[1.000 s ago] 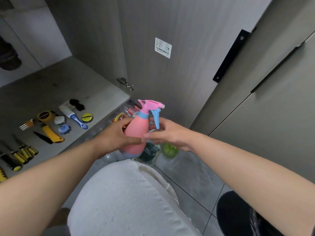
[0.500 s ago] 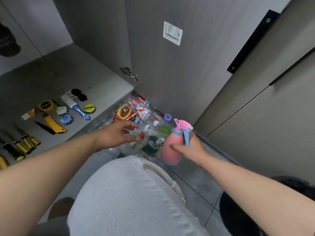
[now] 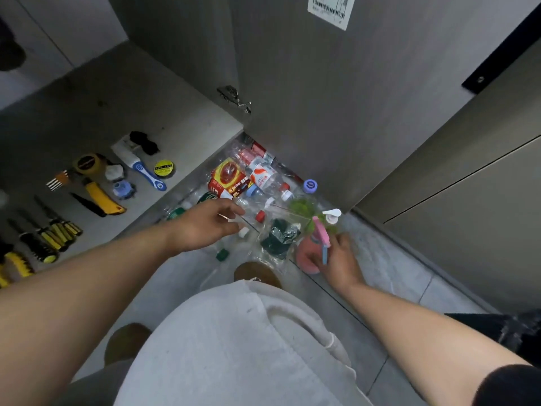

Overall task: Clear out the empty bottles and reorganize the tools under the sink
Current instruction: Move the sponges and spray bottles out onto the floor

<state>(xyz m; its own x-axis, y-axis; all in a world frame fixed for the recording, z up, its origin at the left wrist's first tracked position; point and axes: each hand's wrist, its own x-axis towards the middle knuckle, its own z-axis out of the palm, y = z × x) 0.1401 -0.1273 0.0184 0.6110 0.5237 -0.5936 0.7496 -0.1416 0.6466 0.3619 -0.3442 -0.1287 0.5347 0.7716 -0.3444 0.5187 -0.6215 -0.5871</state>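
My right hand (image 3: 339,260) grips a pink spray bottle (image 3: 307,254) with a pink and blue trigger head, low over the floor tiles at the right edge of the bottle pile. A heap of empty plastic bottles (image 3: 257,177) lies on the floor at the foot of the open cabinet door, with red, white and green labels and loose caps. My left hand (image 3: 205,222) hovers over the pile's near side, fingers loosely spread, holding nothing. Tools lie in rows on the cabinet floor (image 3: 87,112): a yellow utility knife (image 3: 102,197), a tape measure (image 3: 86,164), several screwdrivers (image 3: 49,230).
The open cabinet door (image 3: 322,98) stands right behind the pile, its hinge (image 3: 234,98) at the cabinet edge. A blue-handled scraper (image 3: 140,168) and a yellow tape roll (image 3: 163,167) lie near the shelf front. My knee (image 3: 234,332) fills the foreground. A black bin rim (image 3: 521,326) shows at right.
The spray bottle passed from both hands to my right hand alone and went down and right to the floor by the pile. My left hand let go and moved over the bottles.
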